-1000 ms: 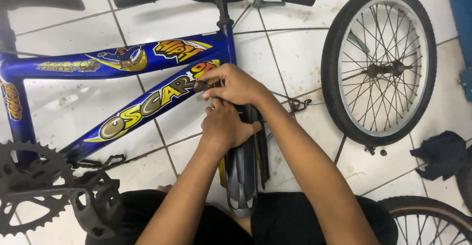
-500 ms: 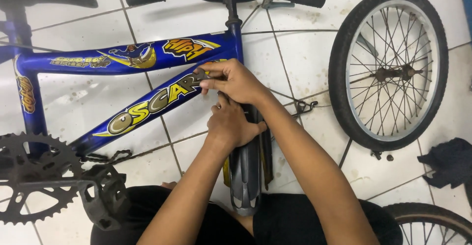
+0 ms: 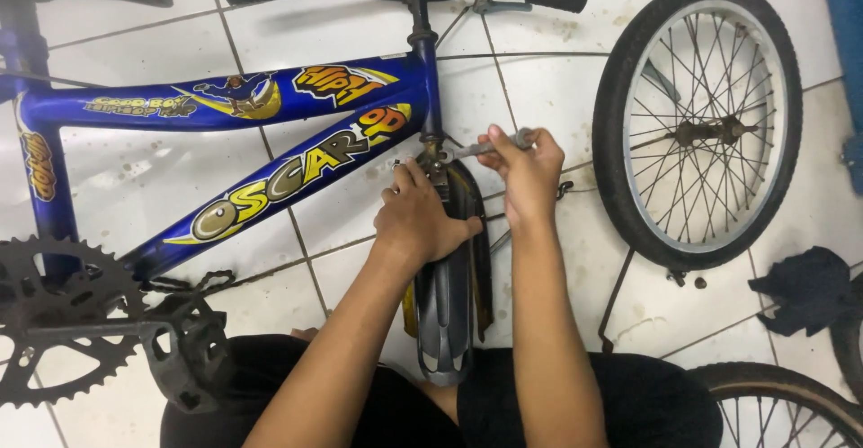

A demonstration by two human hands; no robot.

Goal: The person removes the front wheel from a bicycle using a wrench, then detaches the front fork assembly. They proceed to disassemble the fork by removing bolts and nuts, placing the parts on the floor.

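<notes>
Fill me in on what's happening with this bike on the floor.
A person sits over a blue bicycle frame lying on white tiles. Their left hand steadies the dark mudguard near the fork crown, while the right hand holds a slim metal wrench at the fitting there. A detached wheel lies to the right, with a dark rag beside it.

— What colour was the bicycle frame (image 3: pixel 135 106)?
— Blue, with yellow and orange lettering decals. The mudguard (image 3: pixel 449 304) was dark grey.
— And the floor (image 3: pixel 557 79)?
— White tiles, smudged; black tyre (image 3: pixel 611 142), silver spokes.
</notes>
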